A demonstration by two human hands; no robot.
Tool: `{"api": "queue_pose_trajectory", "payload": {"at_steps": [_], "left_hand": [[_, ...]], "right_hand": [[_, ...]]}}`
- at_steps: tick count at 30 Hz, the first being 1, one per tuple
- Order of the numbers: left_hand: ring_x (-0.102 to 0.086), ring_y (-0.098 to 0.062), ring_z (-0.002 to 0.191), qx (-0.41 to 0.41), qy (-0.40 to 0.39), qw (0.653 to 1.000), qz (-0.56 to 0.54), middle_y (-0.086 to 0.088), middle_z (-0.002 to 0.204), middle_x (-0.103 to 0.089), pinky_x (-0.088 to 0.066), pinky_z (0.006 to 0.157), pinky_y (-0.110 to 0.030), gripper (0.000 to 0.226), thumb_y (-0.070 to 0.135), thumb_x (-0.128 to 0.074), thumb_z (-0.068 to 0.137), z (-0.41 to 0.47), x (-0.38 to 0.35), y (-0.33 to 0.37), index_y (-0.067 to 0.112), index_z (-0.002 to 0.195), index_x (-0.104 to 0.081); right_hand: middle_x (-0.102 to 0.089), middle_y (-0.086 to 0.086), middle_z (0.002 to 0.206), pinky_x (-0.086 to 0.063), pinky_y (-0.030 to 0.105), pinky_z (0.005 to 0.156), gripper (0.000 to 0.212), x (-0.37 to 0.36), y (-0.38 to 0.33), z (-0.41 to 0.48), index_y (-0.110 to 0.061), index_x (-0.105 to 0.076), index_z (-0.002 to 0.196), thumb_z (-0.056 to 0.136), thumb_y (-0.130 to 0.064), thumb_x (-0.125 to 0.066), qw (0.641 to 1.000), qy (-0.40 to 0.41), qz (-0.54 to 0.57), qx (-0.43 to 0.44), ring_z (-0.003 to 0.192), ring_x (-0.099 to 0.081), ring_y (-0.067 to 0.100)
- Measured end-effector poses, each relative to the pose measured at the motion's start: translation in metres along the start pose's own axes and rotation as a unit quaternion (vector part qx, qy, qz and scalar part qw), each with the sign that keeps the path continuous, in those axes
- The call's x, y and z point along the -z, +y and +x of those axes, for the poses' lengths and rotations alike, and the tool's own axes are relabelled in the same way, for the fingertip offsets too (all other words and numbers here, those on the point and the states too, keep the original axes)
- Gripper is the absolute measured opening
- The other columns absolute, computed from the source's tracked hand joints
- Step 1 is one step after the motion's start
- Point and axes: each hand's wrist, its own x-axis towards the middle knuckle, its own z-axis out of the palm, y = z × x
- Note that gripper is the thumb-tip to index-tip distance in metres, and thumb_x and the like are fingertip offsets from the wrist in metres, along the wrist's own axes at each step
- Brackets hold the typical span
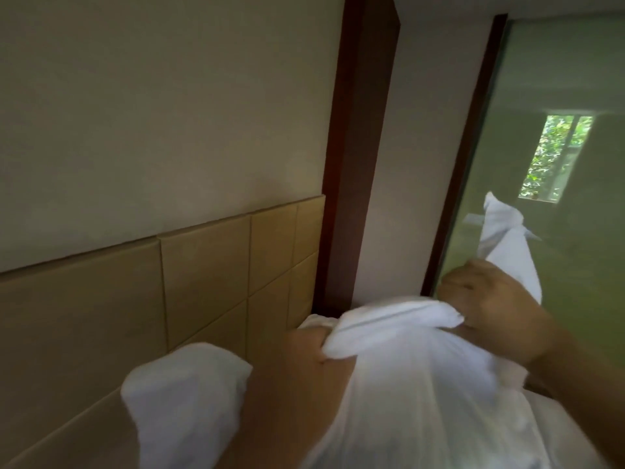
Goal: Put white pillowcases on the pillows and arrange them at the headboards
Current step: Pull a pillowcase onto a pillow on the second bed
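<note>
Pillowcase [416,394] upright, long axis vertical, L hand [311,346] & R hand [490,306] grips clamped on rim.

Two hands [487,299] — one pillowcase [422,384]

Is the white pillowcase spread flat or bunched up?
Bunched up: the pillowcase is gathered at its top edge, gripped by the left hand and right hand.

Matt white cloth pillowcase [422,384], padded tan headboard [203,282], glossy glass panel [558,164].
</note>
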Motion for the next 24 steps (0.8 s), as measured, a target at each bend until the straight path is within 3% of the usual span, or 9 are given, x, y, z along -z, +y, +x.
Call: {"api": "queue_pose_trajectory", "payload": {"at_steps": [3, 6, 10, 13, 15, 18, 21, 24], "left_hand": [[-0.05, -0.003, 0.049, 0.027, 0.009, 0.998, -0.049, 0.002, 0.052, -0.056, -0.034, 0.049, -0.017, 0.036, 0.031, -0.063, 0.088, 0.018, 0.019, 0.016, 0.013, 0.057, -0.059], [-0.041, 0.003, 0.033, -0.009, 0.06, 0.997, -0.052, 0.007, 0.038, -0.043, -0.027, 0.038, -0.008, 0.045, 0.031, -0.064, 0.088, 0.04, 0.037, 0.026, 0.016, 0.048, -0.05], [-0.043, 0.005, 0.034, -0.039, 0.105, 0.993, -0.037, 0.007, 0.047, -0.043, -0.033, 0.04, -0.005, 0.035, 0.029, -0.064, 0.089, 0.078, 0.037, 0.02, 0.011, 0.059, -0.059], [-0.04, -0.002, 0.038, -0.04, 0.139, 0.989, -0.003, 0.005, 0.049, -0.043, -0.033, 0.042, -0.006, 0.036, 0.03, -0.065, 0.088, 0.111, 0.018, 0.004, 0.011, 0.059, -0.057], [-0.044, -0.006, 0.036, -0.011, 0.132, 0.991, -0.015, 0.005, 0.046, -0.043, -0.035, 0.044, -0.006, 0.039, 0.024, -0.064, 0.09, 0.134, 0.001, -0.008, 0.01, 0.056, -0.05], [-0.048, 0.004, 0.034, 0.03, 0.137, 0.99, -0.028, 0.006, 0.037, -0.044, -0.036, 0.042, -0.009, 0.046, 0.019, -0.066, 0.088, 0.174, -0.029, -0.026, 0.019, 0.046, -0.049], [-0.038, -0.006, 0.043, 0.05, 0.13, 0.99, -0.037, 0.009, 0.033, -0.041, -0.032, 0.049, -0.025, 0.052, 0.028, -0.073, 0.082, 0.226, -0.061, -0.045, 0.018, 0.035, -0.051], [-0.039, -0.012, 0.05, 0.064, 0.121, 0.989, -0.05, 0.009, 0.03, -0.044, -0.03, 0.056, -0.029, 0.052, 0.059, -0.079, 0.049, 0.275, -0.085, -0.049, 0.021, 0.033, -0.046]], "right_hand": [[-0.054, 0.007, 0.051, -0.033, 0.032, 0.058, 0.066, -0.007, 0.011, 0.034, -0.008, -0.058, 0.053, 0.1, -0.047, -0.033, 0.998, 0.054, 0.002, 0.007, 0.043, -0.054, 0.024], [-0.052, 0.008, 0.048, -0.039, 0.029, 0.052, 0.064, -0.011, 0.023, 0.067, -0.008, -0.056, 0.052, 0.1, -0.046, -0.036, 0.995, 0.092, 0.008, 0.032, 0.041, -0.051, 0.022], [-0.051, 0.006, 0.047, -0.036, 0.027, 0.052, 0.055, -0.041, 0.049, 0.094, -0.01, -0.057, 0.054, 0.094, -0.046, -0.049, 0.994, 0.089, 0.047, 0.043, 0.04, -0.046, 0.019], [-0.056, 0.007, 0.05, -0.046, 0.033, 0.05, 0.031, -0.081, 0.069, 0.097, -0.019, -0.058, 0.069, 0.089, -0.042, -0.059, 0.992, 0.095, 0.071, 0.04, 0.043, -0.051, 0.023], [-0.062, 0.006, 0.054, -0.045, 0.028, 0.054, 0.018, -0.113, 0.08, 0.096, -0.023, -0.057, 0.08, 0.08, -0.034, -0.071, 0.988, 0.105, 0.1, 0.044, 0.045, -0.056, 0.022], [-0.062, 0.002, 0.052, -0.035, 0.019, 0.06, 0.025, -0.174, 0.107, 0.087, -0.016, -0.063, 0.065, 0.075, -0.037, -0.07, 0.986, 0.113, 0.113, 0.043, 0.044, -0.056, 0.016], [-0.062, 0.001, 0.051, -0.044, 0.023, 0.058, 0.041, -0.242, 0.146, 0.079, -0.014, -0.064, 0.058, 0.079, -0.048, -0.054, 0.986, 0.099, 0.13, 0.013, 0.043, -0.056, 0.017], [-0.058, 0.0, 0.049, -0.029, 0.013, 0.065, 0.041, -0.299, 0.187, 0.08, -0.014, -0.061, 0.054, 0.078, -0.047, -0.054, 0.981, 0.11, 0.161, -0.005, 0.045, -0.048, 0.01]]}}
